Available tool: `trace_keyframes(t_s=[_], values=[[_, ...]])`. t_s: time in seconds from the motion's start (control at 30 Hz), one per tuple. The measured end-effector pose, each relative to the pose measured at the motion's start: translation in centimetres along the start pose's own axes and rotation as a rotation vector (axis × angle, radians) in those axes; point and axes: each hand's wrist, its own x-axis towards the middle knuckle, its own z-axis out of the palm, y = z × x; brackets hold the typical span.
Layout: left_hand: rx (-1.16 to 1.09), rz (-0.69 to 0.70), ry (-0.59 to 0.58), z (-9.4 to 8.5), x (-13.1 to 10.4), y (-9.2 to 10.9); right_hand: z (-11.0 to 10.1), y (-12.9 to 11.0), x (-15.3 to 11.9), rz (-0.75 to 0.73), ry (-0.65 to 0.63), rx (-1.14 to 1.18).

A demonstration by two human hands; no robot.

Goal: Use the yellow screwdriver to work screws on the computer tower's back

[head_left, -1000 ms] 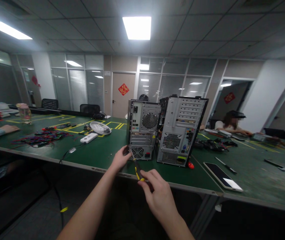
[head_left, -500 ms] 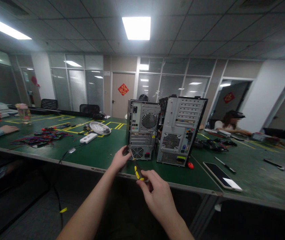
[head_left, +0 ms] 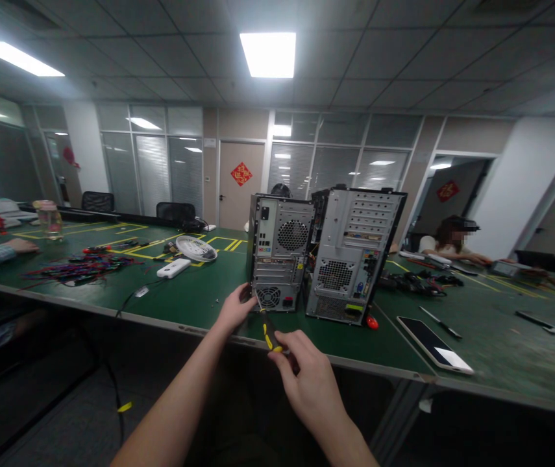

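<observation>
Two grey computer cases stand upright side by side on the green table, their back panels facing me: a smaller case (head_left: 280,269) and a larger case (head_left: 338,259) to its right. My right hand (head_left: 304,366) pinches the end of a black and yellow screwdriver (head_left: 270,334), whose tip points up at the lower left corner of the smaller case. At that same corner, my left hand (head_left: 236,307) rests with thumb and fingers around the case's edge and near the screwdriver's shaft; some of its fingertips are hidden.
On the left lie a wire pile (head_left: 82,267), a white power strip (head_left: 173,268) and a round white basket (head_left: 197,248). A phone (head_left: 433,344), a pen (head_left: 440,323) and black cables (head_left: 420,283) lie right. Other people sit at both sides.
The whole view has shifted very slightly. Both hands and the screwdriver keep nearly the same place against the smaller case.
</observation>
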Motion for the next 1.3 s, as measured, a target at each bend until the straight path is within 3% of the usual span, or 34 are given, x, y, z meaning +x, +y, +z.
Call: trace_keyframes(t_s=[0.33,0.6,0.9,1.3], values=[[-0.011,0.001,-0.001,-0.01,0.26,-0.65,0.22,-0.02,-0.04,0.04,-0.026,-0.011],[-0.03,-0.012,0.012,0.07,0.13,-0.17,0.07,-0.21,0.19,0.13,0.05,-0.04],[-0.035,0.009,-0.002,0.04,0.19,-0.47,0.1,0.18,0.08,-0.017,0.042,-0.018],[-0.029,0.006,0.013,-0.04,0.32,-0.76,0.34,0.17,-0.07,0.04,0.037,-0.037]])
